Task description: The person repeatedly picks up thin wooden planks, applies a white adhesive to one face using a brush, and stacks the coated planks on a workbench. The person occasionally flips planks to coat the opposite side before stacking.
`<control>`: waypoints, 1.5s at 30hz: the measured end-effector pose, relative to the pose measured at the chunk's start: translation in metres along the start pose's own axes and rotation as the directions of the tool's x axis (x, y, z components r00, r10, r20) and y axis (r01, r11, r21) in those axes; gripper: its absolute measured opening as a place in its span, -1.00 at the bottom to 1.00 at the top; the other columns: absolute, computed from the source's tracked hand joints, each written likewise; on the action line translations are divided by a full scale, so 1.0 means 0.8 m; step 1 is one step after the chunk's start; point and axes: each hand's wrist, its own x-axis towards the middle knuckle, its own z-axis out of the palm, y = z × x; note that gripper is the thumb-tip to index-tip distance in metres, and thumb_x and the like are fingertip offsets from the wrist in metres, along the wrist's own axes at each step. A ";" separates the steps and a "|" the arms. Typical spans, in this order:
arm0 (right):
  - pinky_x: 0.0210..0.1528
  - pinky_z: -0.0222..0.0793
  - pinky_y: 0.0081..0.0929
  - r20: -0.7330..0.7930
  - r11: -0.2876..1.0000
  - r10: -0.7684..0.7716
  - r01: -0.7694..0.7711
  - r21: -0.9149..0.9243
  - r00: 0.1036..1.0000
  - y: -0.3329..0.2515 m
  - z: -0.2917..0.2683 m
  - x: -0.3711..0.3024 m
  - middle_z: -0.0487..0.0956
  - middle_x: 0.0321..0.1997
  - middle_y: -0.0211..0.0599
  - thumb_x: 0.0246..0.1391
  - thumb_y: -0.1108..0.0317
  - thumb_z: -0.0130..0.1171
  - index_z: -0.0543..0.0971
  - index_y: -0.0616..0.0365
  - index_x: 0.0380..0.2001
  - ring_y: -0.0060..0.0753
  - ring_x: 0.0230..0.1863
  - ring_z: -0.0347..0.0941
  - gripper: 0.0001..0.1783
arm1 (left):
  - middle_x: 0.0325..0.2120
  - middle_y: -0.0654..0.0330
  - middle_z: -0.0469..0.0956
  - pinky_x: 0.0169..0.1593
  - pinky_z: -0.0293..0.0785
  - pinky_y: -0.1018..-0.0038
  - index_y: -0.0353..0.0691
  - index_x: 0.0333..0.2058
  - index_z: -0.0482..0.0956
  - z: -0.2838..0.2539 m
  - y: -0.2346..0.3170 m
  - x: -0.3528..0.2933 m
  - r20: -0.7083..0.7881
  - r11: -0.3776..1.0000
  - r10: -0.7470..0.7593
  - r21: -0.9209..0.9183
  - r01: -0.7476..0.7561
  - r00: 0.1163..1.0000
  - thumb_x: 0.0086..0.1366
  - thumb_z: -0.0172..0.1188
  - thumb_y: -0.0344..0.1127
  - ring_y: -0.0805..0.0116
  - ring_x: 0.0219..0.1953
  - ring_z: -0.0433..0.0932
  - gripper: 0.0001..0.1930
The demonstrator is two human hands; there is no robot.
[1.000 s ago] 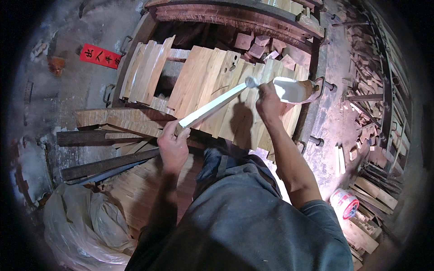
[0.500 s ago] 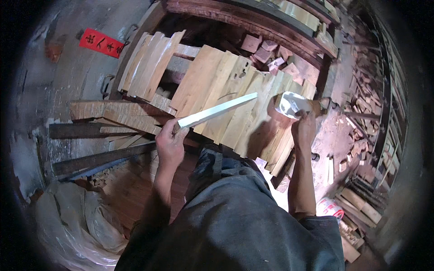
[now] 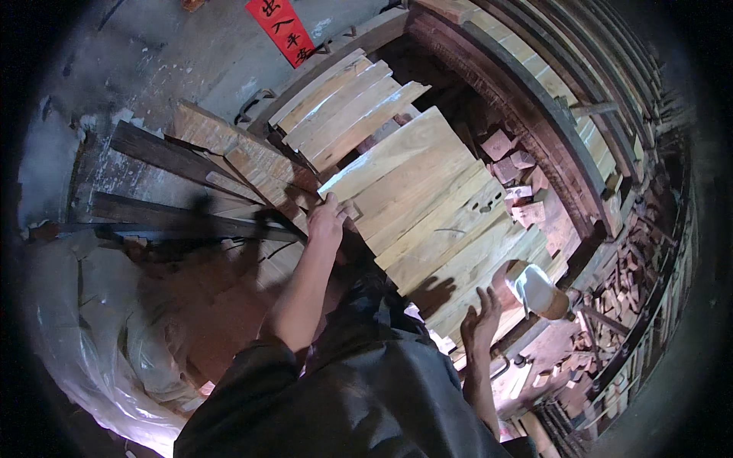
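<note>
My left hand grips the near left corner of a pale wooden board, fingers at its end. The board lies flat, its long left edge shining brightly, beside several narrower planks laid edge to edge. My right hand is open and empty, fingers apart, over the near right part of the planks. Just beyond it, a container with a bright whitish inside stands at the right end of the planks; its contents are hard to make out.
Another group of planks lies farther back left. Wood blocks sit beyond the boards, and offcuts litter the right. Thick timbers jut out at left above crumpled plastic sheeting. A red paper strip hangs on the wall.
The narrow-looking light piece raised in my left hand no longer shows; that hand now grips a flat board's corner. My right hand has left the container and opened. The view has turned.
</note>
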 end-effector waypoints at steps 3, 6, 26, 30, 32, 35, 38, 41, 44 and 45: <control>0.35 0.17 -0.04 0.105 0.999 -0.001 -0.004 0.050 0.994 -0.031 -0.002 0.009 0.38 0.24 0.13 -0.03 0.58 0.09 0.52 0.14 0.11 0.16 0.25 0.26 -0.46 | -0.14 0.04 0.51 -0.12 0.64 0.17 -0.33 0.00 0.35 -0.020 -0.035 0.085 -0.061 0.989 -0.094 -0.118 0.086 0.994 0.40 0.14 -0.42 0.06 -0.24 0.64 -0.73; 0.33 0.20 -0.06 0.146 0.997 0.031 -0.041 0.067 0.989 -0.035 0.008 0.018 0.39 0.23 0.13 -0.05 0.59 0.10 0.53 0.14 0.09 0.17 0.25 0.27 -0.46 | -0.11 0.03 0.52 -0.16 0.66 0.14 -0.35 0.02 0.31 -0.011 -0.055 0.124 -0.169 0.980 -0.116 -0.177 0.085 0.979 0.37 0.18 -0.45 0.02 -0.24 0.64 -0.68; 0.35 0.22 -0.10 0.274 0.997 0.071 -0.070 -0.012 0.959 -0.094 0.019 0.069 0.41 0.23 0.01 0.01 0.58 0.15 0.51 0.18 0.11 0.08 0.28 0.29 -0.49 | 0.28 0.02 0.24 0.43 -0.01 0.00 -0.26 0.02 0.51 0.127 -0.042 0.133 0.875 -0.464 0.258 0.485 -0.741 0.411 0.06 0.27 -0.40 -0.07 0.43 0.02 -0.52; 0.34 0.23 -0.09 0.286 0.998 0.057 -0.050 -0.033 0.956 -0.085 0.022 0.071 0.41 0.23 0.01 0.00 0.57 0.15 0.50 0.19 0.12 0.08 0.27 0.29 -0.47 | 0.33 0.05 0.19 0.47 -0.10 0.02 -0.22 0.05 0.51 0.140 -0.027 0.177 0.893 -0.469 0.051 0.416 -0.779 0.446 0.07 0.27 -0.35 -0.04 0.46 -0.06 -0.50; 0.33 0.23 -0.09 0.277 0.998 0.064 -0.062 -0.016 0.959 -0.070 0.029 0.066 0.41 0.23 0.02 0.00 0.57 0.15 0.50 0.17 0.12 0.09 0.27 0.29 -0.48 | 0.34 0.06 0.17 0.49 -0.14 0.03 -0.20 0.05 0.52 0.137 -0.010 0.183 0.914 -0.495 -0.029 0.340 -0.800 0.406 0.08 0.28 -0.31 -0.03 0.47 -0.08 -0.50; 0.33 0.23 -0.08 0.277 0.996 0.089 -0.089 -0.013 0.957 -0.069 0.029 0.063 0.41 0.23 0.02 0.01 0.56 0.15 0.52 0.15 0.11 0.09 0.27 0.29 -0.49 | 0.34 0.10 0.20 0.50 -0.15 0.10 -0.22 0.05 0.52 0.123 -0.017 0.194 0.940 -0.474 0.001 0.301 -0.828 0.341 0.08 0.28 -0.30 0.01 0.46 -0.03 -0.50; 0.34 0.22 -0.08 0.282 0.996 0.094 -0.090 -0.026 0.955 -0.076 0.027 0.062 0.41 0.23 0.02 0.02 0.56 0.14 0.53 0.15 0.10 0.09 0.28 0.29 -0.50 | 0.34 0.10 0.22 0.51 -0.14 0.13 -0.23 0.04 0.52 0.122 -0.024 0.196 0.946 -0.452 0.042 0.306 -0.838 0.322 0.09 0.25 -0.30 0.02 0.46 -0.02 -0.52; 0.34 0.22 -0.10 0.273 0.996 0.084 -0.078 -0.030 0.958 -0.076 0.028 0.055 0.42 0.23 0.01 0.02 0.57 0.13 0.54 0.15 0.09 0.08 0.27 0.29 -0.51 | 0.33 0.09 0.25 0.50 -0.11 0.12 -0.25 0.02 0.54 0.121 -0.036 0.202 0.947 -0.484 0.087 0.312 -0.817 0.310 0.09 0.24 -0.30 0.03 0.46 -0.01 -0.53; 0.36 0.21 -0.16 0.280 0.991 0.132 -0.122 -0.054 0.951 -0.093 0.017 0.050 0.44 0.19 -0.02 0.00 0.58 0.19 0.52 0.15 0.10 0.03 0.28 0.30 -0.48 | 0.32 0.09 0.26 0.49 -0.07 0.11 -0.25 -0.01 0.56 0.130 -0.032 0.191 0.936 -0.450 0.086 0.342 -0.825 0.342 0.09 0.22 -0.32 0.03 0.45 0.01 -0.57; 0.36 0.21 -0.15 0.263 0.991 0.136 -0.134 -0.026 0.955 -0.085 0.020 0.043 0.44 0.19 0.00 0.00 0.59 0.18 0.52 0.14 0.10 0.04 0.27 0.31 -0.48 | 0.32 0.10 0.26 0.48 -0.06 0.11 -0.24 -0.03 0.56 0.133 -0.025 0.183 0.931 -0.424 0.077 0.354 -0.834 0.357 0.08 0.21 -0.33 0.03 0.45 0.02 -0.58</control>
